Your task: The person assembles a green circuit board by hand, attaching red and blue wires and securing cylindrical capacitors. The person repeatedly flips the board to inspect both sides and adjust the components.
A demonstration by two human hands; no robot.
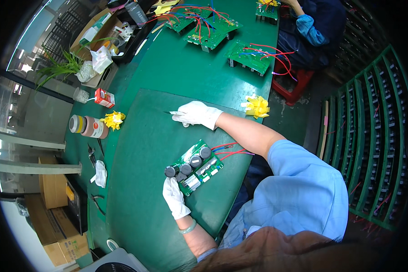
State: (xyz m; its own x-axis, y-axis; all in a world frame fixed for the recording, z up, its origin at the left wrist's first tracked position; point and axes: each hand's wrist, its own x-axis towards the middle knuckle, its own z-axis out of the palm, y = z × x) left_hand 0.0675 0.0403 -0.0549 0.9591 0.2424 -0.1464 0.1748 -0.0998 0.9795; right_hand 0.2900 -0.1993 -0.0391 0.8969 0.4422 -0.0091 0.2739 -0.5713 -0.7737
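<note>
A green circuit board (197, 168) lies on the green mat with its component side up, carrying several black round capacitors and red and blue wires. My white-gloved left hand (173, 198) grips the board's near-left edge beside a capacitor, its fingertips partly hidden there. Farther up the mat, my right hand (196, 113), also in a white glove, pinches a thin, dark, pointed tool (167, 112). The tool's exact kind is too small to make out. It is held apart from the board.
More wired circuit boards (251, 56) stand at the far end. Yellow tape bundles (257, 107) sit near the right edge. Bottles (94, 127), a red carton (104, 97) and pliers (92, 155) line the left side. A co-worker's arm (310, 29) shows far right, near green racks (358, 136).
</note>
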